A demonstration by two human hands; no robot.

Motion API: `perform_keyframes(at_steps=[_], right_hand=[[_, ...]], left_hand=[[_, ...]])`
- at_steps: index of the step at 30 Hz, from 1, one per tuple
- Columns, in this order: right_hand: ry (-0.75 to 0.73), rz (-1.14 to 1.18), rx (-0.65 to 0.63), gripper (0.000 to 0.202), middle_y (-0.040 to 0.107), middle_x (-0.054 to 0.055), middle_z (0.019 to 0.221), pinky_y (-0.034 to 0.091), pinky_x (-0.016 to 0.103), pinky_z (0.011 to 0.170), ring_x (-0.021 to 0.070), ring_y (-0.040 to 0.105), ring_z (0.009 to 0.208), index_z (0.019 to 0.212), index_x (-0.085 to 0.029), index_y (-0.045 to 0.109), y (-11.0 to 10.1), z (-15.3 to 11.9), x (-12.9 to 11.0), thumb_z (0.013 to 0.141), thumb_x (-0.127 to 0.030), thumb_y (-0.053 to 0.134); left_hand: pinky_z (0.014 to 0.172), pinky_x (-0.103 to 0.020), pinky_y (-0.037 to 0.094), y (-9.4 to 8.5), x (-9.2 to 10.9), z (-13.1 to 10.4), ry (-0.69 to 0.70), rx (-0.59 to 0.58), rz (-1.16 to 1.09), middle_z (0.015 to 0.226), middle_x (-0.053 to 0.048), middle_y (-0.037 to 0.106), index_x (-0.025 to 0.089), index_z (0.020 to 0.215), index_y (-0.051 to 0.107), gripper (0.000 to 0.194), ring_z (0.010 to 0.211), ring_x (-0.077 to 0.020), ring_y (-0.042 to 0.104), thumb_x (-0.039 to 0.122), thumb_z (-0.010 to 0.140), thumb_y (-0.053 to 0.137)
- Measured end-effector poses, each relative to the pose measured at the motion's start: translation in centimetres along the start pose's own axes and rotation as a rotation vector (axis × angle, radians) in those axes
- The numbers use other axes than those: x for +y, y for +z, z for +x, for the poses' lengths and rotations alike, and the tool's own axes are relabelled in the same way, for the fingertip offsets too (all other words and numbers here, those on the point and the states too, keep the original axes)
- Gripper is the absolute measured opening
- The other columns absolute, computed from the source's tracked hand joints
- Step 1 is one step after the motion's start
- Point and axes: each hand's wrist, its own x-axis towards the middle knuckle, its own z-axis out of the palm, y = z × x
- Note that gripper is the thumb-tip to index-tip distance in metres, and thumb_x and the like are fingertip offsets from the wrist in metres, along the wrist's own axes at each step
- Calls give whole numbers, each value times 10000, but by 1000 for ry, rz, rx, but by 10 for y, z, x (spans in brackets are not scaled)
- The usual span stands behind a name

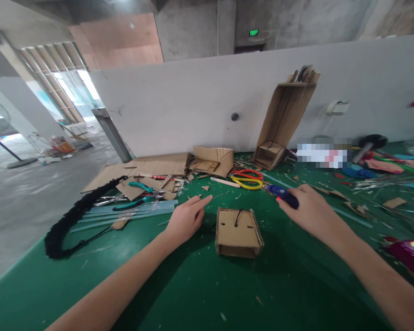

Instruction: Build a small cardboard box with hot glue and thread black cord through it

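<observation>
My left hand (186,218) hovers over the green table left of a small cardboard box (237,232). Its index finger is stretched out and the thumb is apart from it, with nothing clearly held. A black cord comes out of a hole in the box's top face, between two other small holes, and the side toward me is open. On the right, my right hand (308,209) is closed round a dark blue hand tool (284,195) with a small red light by the thumb. The tool's tip points left, close to yellow-handled scissors (250,183). The tool's exact kind is unclear.
Teal-handled pliers (138,200), translucent sticks (131,212) and a fuzzy black strip (67,216) lie to the left. Cardboard scraps (158,163) line the white partition (193,101). A tall cardboard holder (286,119) leans there. A magenta object (409,257) lies at right.
</observation>
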Motion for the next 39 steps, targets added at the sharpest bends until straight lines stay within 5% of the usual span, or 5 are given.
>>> perform_keyframes(at_steps=[4, 9, 12, 19, 39], right_hand=[[146, 192, 25, 322, 559, 88, 761, 424, 358, 613, 222, 553, 666, 767, -173, 593, -13, 3, 0, 813, -477, 501], [362, 1192, -328, 432, 393, -35, 436, 393, 289, 488, 125, 392, 430, 804, -172, 616, -9, 0, -20, 854, -559, 431], [349, 1425, -437, 410, 343, -61, 405, 321, 247, 411, 80, 277, 374, 752, -155, 620, 7, -8, -33, 851, -532, 494], [378, 1521, -422, 398, 346, -68, 414, 305, 219, 385, 57, 250, 364, 716, -144, 614, 27, -13, -39, 851, -510, 534], [382, 1551, -451, 373, 444, -37, 475, 321, 219, 384, 50, 239, 374, 699, -155, 617, 24, -15, -39, 849, -490, 545]], left_hand=[[674, -247, 476, 2, -1, -1, 21, 2, 5, 842, -50, 592, 170, 1263, 544, 420, 761, -149, 584, 105, 887, 369], [651, -247, 471, -2, 5, 1, 55, 63, -42, 813, -50, 582, 143, 1239, 561, 399, 723, -141, 562, 110, 897, 359], [617, -238, 458, -11, 12, 5, 84, 104, -74, 779, -41, 556, 134, 1238, 561, 397, 675, -127, 533, 107, 901, 353], [551, -221, 418, -23, 23, 6, 124, 99, -121, 786, -36, 519, 145, 1258, 541, 401, 614, -108, 472, 116, 901, 362], [587, -239, 445, -18, 25, 3, 115, 119, -131, 766, -32, 519, 138, 1241, 554, 393, 636, -111, 479, 119, 902, 356]])
